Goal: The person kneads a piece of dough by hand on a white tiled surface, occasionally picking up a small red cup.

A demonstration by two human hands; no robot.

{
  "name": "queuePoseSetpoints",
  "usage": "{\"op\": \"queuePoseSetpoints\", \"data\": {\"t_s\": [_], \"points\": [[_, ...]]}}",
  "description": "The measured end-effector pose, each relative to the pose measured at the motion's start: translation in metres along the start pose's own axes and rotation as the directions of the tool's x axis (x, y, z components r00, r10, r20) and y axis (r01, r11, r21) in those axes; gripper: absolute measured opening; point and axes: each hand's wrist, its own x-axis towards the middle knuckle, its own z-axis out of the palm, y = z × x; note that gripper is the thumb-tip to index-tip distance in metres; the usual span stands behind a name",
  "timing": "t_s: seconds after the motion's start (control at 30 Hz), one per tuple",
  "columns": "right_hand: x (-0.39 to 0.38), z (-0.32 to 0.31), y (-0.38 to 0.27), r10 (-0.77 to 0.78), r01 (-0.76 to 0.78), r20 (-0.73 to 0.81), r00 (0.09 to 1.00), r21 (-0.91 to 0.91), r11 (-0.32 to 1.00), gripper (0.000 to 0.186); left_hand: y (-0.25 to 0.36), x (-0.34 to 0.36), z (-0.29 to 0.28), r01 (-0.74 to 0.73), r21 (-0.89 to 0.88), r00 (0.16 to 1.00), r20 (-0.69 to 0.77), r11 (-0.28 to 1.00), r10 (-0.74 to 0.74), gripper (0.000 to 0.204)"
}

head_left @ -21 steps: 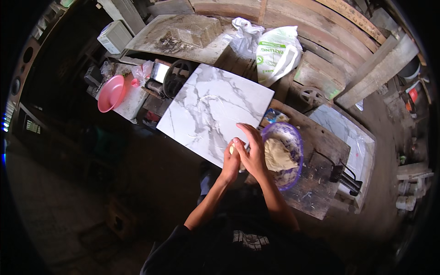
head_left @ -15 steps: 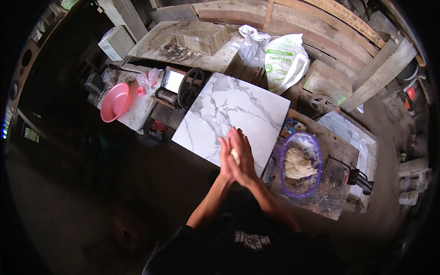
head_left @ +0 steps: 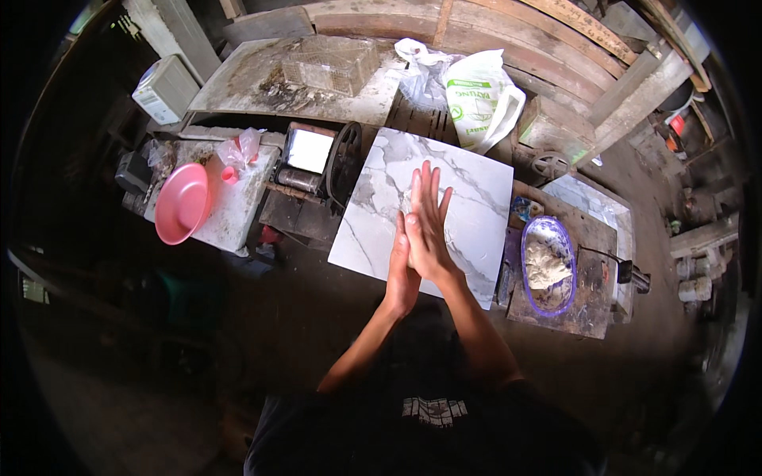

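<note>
Dough (head_left: 548,267) sits in purple-rimmed bowl (head_left: 548,228), off to the right, bowl's long axis near-to-far; right hand (head_left: 429,247) nearer than left hand (head_left: 401,274). I see grip pressed palm-to-palm over marbled counter (head_left: 475,190); can't tell what's between.

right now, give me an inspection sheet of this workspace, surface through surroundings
Surface: white marbled board, grey veins.
Job's things: dough lump in purple-rimmed basin, right of the board.
Clutter: pink basin, wheeled machine, white-and-green bag, wire cage.
Hands: left hand and right hand palm to palm over the board; anything between is hard to make out.
Cables: dark curved line right of the purple-rimmed basin; cable or handle, cannot tell.
Surroundings: plank wall, dim floor.
</note>
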Motion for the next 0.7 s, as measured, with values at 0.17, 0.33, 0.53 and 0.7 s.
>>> {"op": "queuePoseSetpoints", "data": {"t_s": [0.17,0.33,0.53,0.7], "points": [[-0.017,0.013,-0.005,-0.088,0.06,-0.182,0.979,-0.153,0.986,0.054,0.01,0.003,0.0,0.029,0.064,0.991,-0.13,0.998,-0.02,0.04],[-0.014,-0.006,-0.008,-0.122,0.088,-0.32,0.94,-0.12,0.989,0.046,0.023,0.02,-0.014,-0.008,0.169,0.96,-0.276,0.986,0.055,0.025],[-0.032,-0.003,0.0,0.045,-0.025,-0.173,0.984,0.119,0.993,0.034,0.03,0.022,-0.034,0.086,-0.122,0.976,-0.189,0.989,-0.108,0.046],[-0.029,-0.002,-0.006,-0.242,0.27,0.14,0.96,-0.235,0.934,0.035,0.03,0.002,-0.033,0.367,-0.258,0.929,0.151,0.894,-0.337,0.084]]}}
